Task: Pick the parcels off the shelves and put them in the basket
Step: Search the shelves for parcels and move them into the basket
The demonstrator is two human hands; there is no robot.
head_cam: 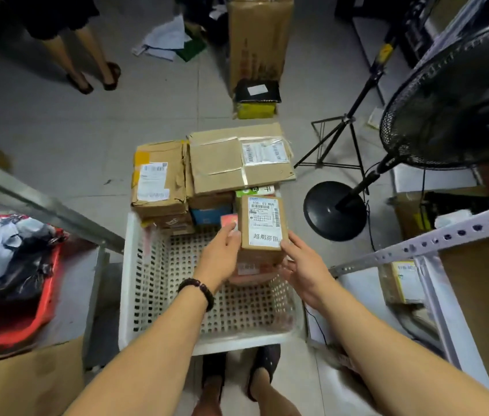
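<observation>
Above basket's (207, 340) far-right corner, parcel (262, 235) between hands (222, 255) (304, 267)

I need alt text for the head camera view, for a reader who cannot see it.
The left hand and right hand hold a small brown box above a white basket with cardboard parcels stacked at its far end. Metal shelves stand on both sides, a black fan on the right.

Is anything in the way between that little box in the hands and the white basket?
Nothing blocks it. The small box, held by the left hand and right hand, is above the basket. A pinkish parcel lies beneath it, and stacked cartons crowd the far end; the near part is bare.
</observation>
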